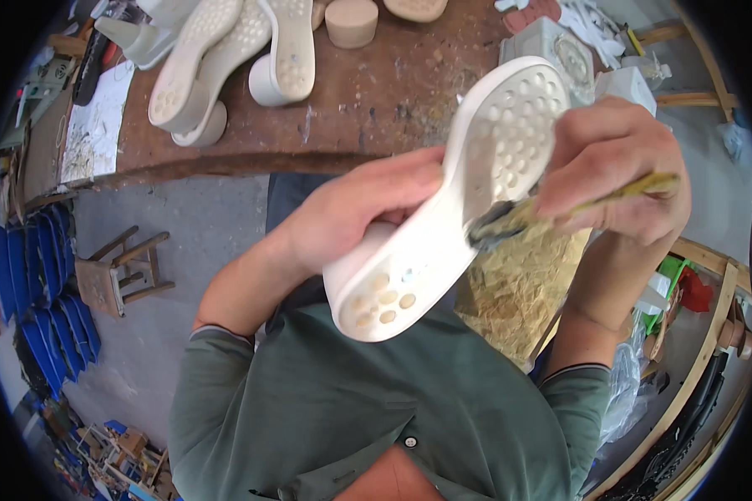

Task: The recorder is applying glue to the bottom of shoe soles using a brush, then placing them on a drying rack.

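My left hand is closed round the waist of a cream heeled shoe sole, thumb on its edge. The sole is tilted in front of my chest, with its heel end low and its toe end up to the right. Rows of round hollows cover the toe part, and a few more dot the heel. My right hand grips a brush with a crusted yellowish handle and dark bristles. Its bristle end lies at the sole's right edge, about midway along, apparently touching. Fingers hide part of the brush handle.
Several cream soles and a round tan block rest on the worn brown table. A whitish container stands at its right. Crumpled brown paper lies below my right hand. A wooden stool stands to the left.
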Demonstrator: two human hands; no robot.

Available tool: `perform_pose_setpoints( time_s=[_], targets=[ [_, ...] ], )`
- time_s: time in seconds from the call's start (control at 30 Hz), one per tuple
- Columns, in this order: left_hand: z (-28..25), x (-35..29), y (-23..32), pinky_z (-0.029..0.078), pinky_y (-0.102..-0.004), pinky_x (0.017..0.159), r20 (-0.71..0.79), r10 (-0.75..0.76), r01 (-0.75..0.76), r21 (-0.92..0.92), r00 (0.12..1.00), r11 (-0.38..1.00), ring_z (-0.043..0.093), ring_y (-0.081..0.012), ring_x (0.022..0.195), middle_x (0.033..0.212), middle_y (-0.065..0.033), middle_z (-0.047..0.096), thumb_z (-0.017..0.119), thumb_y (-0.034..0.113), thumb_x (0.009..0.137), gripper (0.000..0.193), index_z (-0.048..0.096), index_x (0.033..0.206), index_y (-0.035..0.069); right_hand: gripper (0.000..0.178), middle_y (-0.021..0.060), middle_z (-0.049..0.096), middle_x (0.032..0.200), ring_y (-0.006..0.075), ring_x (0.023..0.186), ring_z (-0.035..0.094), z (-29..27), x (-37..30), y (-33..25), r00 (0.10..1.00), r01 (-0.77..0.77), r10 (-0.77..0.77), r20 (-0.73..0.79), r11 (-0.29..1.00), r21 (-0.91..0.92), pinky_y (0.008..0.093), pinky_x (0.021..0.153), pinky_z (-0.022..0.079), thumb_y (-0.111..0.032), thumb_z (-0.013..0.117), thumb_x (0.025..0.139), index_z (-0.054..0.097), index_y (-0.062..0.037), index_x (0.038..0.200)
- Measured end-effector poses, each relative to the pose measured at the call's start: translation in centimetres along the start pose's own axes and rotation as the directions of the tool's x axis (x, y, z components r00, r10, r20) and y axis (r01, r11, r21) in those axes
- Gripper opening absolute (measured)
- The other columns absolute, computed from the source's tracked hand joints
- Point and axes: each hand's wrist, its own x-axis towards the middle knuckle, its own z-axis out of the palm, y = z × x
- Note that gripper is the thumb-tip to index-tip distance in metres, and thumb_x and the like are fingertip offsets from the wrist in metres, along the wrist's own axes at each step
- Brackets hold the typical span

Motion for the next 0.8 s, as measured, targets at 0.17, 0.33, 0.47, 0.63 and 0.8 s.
perform_pose_setpoints(
  time_s=[0.17, 0.33, 0.47, 0.63, 0.8],
  targets=[
    [0.2, -0.9, -0.1, 0.035, -0.0241, 0.092, 0.03, 0.25, -0.25, 0.236, 0.968, 0.939, 0.043, -0.0097, 0.111, 0.126, -0.0066, 0.046, 0.043, 0.027, 0.095, 0.06, 0.02, 0.14, -0.004, 0.023, 0.0115, 0.057, 0.066, 0.0134, 0.062, 0.049, -0.1, -8.2, 0.2, 0.612, 0.007, -0.043, -0.79, 0.999, -0.049, 0.0233, 0.053, 0.036, -0.02, 0.054, 0.083, 0.062, 0.0014, 0.08],
    [-0.5, -1.8, -0.6, 0.04, -0.0228, 0.081, 0.089, 0.3, -0.308, 0.438, 0.95, 0.844, 0.052, -0.0105, 0.093, 0.11, -0.0085, 0.056, 0.042, 0.028, 0.095, 0.062, 0.017, 0.141, -0.004, 0.028, 0.0072, 0.057, 0.07, 0.0146, 0.064, 0.054, 4.7, -5.2, -1.2, 0.614, -0.533, -0.053, -0.787, 0.708, -0.463, 0.0264, 0.054, 0.04, -0.002, 0.057, 0.078, 0.062, -0.0015, 0.105],
    [-0.8, -1.7, -0.5, 0.043, -0.0242, 0.075, 0.131, 0.356, -0.366, 0.559, 0.925, 0.744, 0.057, -0.0129, 0.084, 0.098, -0.0114, 0.061, 0.042, 0.024, 0.093, 0.061, 0.016, 0.141, -0.005, 0.046, 0.0019, 0.051, 0.068, 0.0151, 0.051, 0.048, 5.0, -2.3, -2.8, 0.865, -0.469, 0.034, -0.5, 0.409, -0.783, 0.0265, 0.046, 0.035, 0.003, 0.061, 0.071, 0.061, -0.011, 0.115],
    [-0.7, -1.4, -0.7, 0.044, -0.0244, 0.075, 0.162, 0.395, -0.407, 0.603, 0.904, 0.685, 0.058, -0.0137, 0.086, 0.099, -0.012, 0.061, 0.042, 0.024, 0.093, 0.061, 0.017, 0.14, -0.006, 0.057, -0.0018, 0.034, 0.061, 0.013, 0.05, 0.041, 4.9, 0.2, -3.7, 0.924, -0.376, 0.131, -0.36, 0.131, -0.917, 0.0273, 0.045, 0.032, -0.003, 0.06, 0.073, 0.054, -0.0265, 0.125],
    [-1.1, -1.7, -0.6, 0.044, -0.0249, 0.076, 0.155, 0.386, -0.395, 0.617, 0.909, 0.681, 0.059, -0.0144, 0.086, 0.101, -0.0127, 0.061, 0.043, 0.023, 0.093, 0.06, 0.018, 0.139, -0.006, 0.058, 0.0004, 0.033, 0.06, 0.0149, 0.05, 0.041, 3.5, 0.7, -3.4, 0.891, -0.448, 0.125, -0.436, 0.085, -0.89, 0.0295, 0.046, 0.035, -0.003, 0.059, 0.075, 0.052, -0.0259, 0.127]
  ],
)
